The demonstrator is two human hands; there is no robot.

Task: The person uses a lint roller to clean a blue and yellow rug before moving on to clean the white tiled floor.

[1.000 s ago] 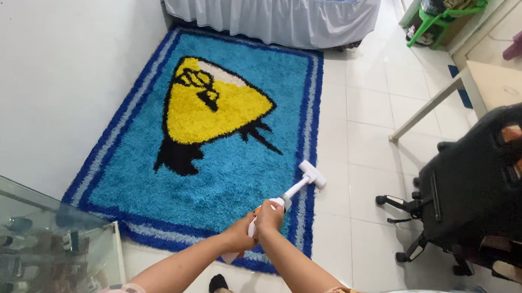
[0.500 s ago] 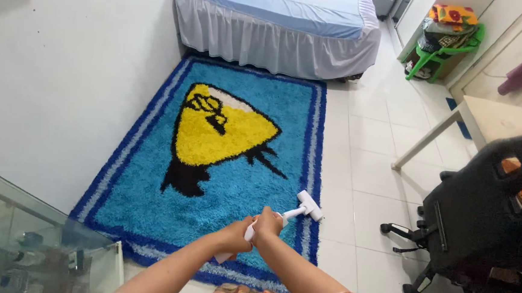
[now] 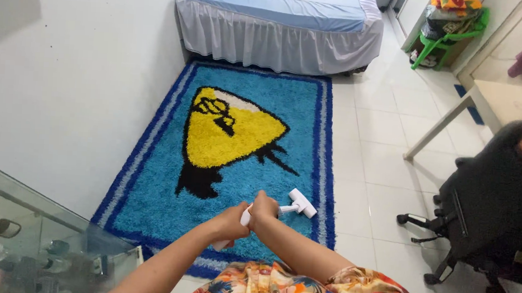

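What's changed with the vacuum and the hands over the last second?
The white vacuum head has been drawn back along the blue rug toward the person, from near the rug's right border to a spot closer to the body. Both hands, the left hand and the right hand, have kept their grip on the vacuum handle. The rug, bed and black chair stayed put.

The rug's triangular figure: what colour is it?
Yellow with black markings, on the blue rug; head view.
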